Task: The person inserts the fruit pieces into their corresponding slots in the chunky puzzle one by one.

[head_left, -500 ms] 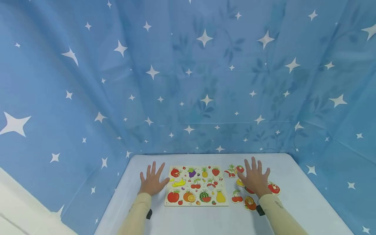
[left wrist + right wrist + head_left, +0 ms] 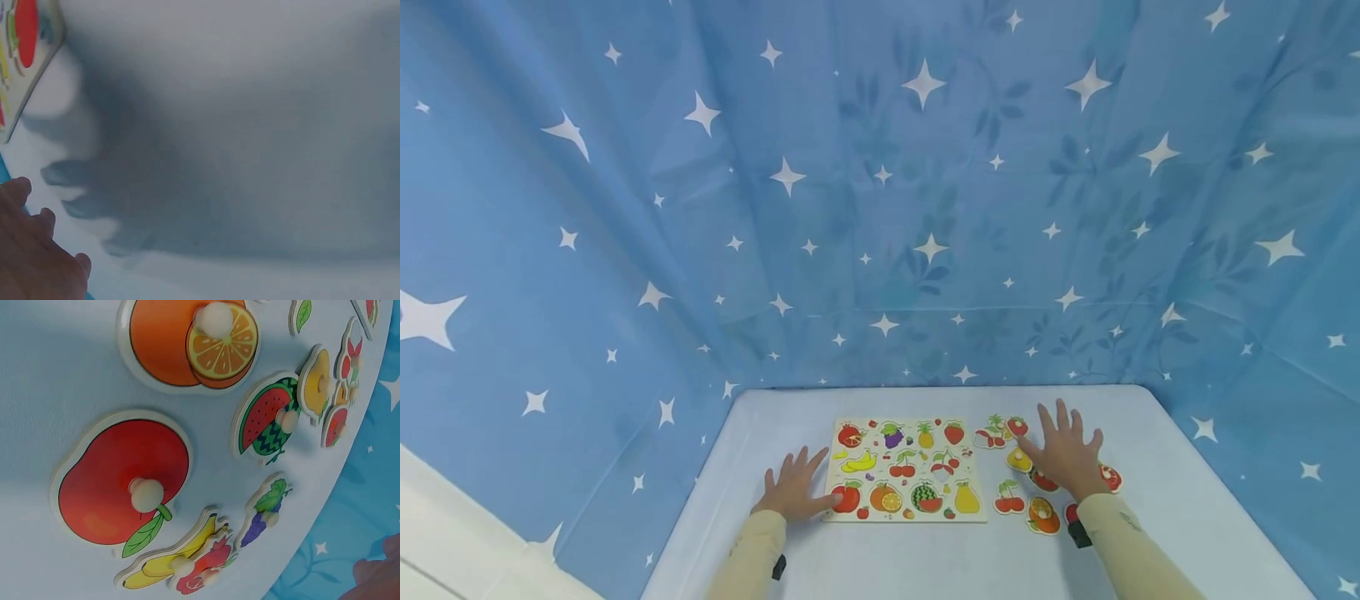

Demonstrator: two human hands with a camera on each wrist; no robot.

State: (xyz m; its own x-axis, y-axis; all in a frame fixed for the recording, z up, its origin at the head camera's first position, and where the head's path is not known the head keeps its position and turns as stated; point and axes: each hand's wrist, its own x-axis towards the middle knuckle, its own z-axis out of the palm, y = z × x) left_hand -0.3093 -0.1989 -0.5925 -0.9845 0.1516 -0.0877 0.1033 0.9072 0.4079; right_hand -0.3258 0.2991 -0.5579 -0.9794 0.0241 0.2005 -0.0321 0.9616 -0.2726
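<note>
Fruit puzzle board, left hand spread at its edge, right hand spread above loose knobbed pieces

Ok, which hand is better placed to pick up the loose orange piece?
Right, I'd judge: the right hand is over the loose fruit pieces, close to the orange piece; the left hand is across the board, at its left edge.

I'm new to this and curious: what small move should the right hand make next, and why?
Perhaps the right hand should pinch the knob of the yellow piece: its spread fingers hold nothing, its thumb is near that piece, and the knob stands up from it.
</note>
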